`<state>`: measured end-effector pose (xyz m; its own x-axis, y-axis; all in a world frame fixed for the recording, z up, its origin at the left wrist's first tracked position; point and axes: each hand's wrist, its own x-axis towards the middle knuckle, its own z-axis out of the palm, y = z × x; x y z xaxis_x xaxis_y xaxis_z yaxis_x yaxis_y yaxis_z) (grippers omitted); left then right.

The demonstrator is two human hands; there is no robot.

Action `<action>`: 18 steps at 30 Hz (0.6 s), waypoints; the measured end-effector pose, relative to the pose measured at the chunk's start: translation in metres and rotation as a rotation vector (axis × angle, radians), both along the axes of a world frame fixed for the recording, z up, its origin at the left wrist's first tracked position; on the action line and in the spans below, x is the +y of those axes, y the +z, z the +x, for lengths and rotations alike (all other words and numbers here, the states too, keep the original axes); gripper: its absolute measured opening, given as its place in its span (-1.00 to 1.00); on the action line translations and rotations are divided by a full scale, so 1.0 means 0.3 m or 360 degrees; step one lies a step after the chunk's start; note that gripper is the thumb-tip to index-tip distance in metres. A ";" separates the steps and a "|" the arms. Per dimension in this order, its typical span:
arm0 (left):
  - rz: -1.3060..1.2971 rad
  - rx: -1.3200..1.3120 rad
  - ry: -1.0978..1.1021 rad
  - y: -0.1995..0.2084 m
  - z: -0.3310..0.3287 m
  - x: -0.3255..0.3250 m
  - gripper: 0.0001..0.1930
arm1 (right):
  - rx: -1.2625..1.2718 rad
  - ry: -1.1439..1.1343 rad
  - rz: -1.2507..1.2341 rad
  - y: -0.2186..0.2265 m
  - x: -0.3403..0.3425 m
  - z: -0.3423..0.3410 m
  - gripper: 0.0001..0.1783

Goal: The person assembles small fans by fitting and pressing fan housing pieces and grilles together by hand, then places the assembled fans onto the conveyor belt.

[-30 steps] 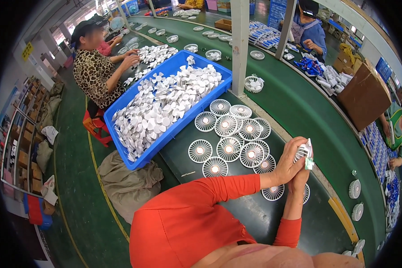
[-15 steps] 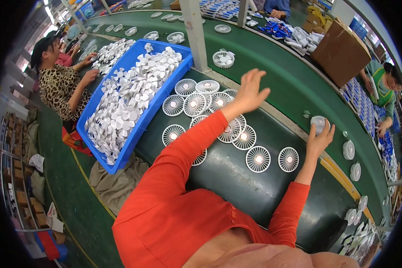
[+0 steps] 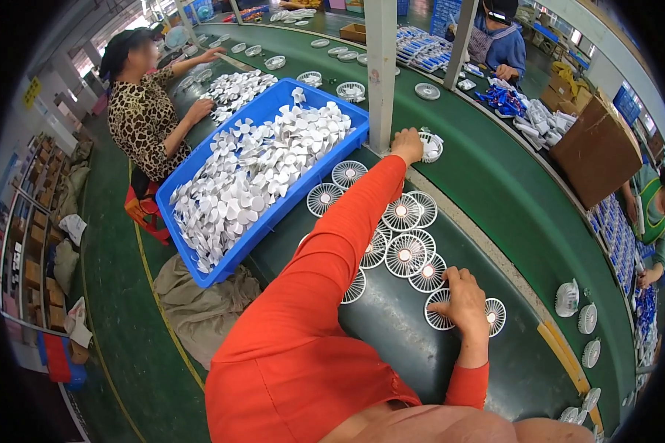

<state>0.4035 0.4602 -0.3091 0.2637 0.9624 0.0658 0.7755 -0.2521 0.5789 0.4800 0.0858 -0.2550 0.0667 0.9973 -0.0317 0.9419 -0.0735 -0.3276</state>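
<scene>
My left hand (image 3: 407, 145) stretches out beside the post, its fingers closed at the rim of a round white fan housing (image 3: 431, 148) with a loose white piece in it, on the green belt. Nearer me, my right hand (image 3: 465, 303) holds a white spoked fan grille (image 3: 437, 320) at the work surface, with thumb and fingers about its rim. Just right of that hand lies another grille (image 3: 496, 317). Several more overlapping grilles (image 3: 405, 255) with pale centres lie between my hands, partly hidden under my left sleeve.
A blue crate (image 3: 271, 235) heaped with white fan blades stands to the left. The grey post (image 3: 380, 74) rises at the belt's edge. More housings (image 3: 567, 298) sit along the green belt (image 3: 506, 196). A co-worker (image 3: 144, 111) works at the far left, beside a blade pile.
My left hand has gone from above the grilles to the housing by the post. My right hand has come back from the belt to a grille. The view has shifted.
</scene>
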 end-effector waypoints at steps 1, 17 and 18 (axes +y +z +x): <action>0.0017 -0.0049 -0.0017 -0.010 -0.006 -0.007 -0.67 | 0.0038 -0.0020 -0.0096 0.006 0.009 0.005 -0.30; -0.1308 -0.2137 -0.0506 0.055 0.042 -0.433 -0.66 | 0.0145 -0.0236 0.0017 -0.002 -0.013 0.165 -0.37; -0.1519 -0.2367 -0.0399 0.092 0.043 -0.496 -0.71 | 0.0171 -0.0206 -0.0056 0.024 -0.024 0.151 -0.30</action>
<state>0.4164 0.3115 -0.2816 0.6398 0.7557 -0.1399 -0.4852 0.5383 0.6891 0.5252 0.0785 -0.2478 0.1891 0.9787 -0.0802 0.8835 -0.2052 -0.4210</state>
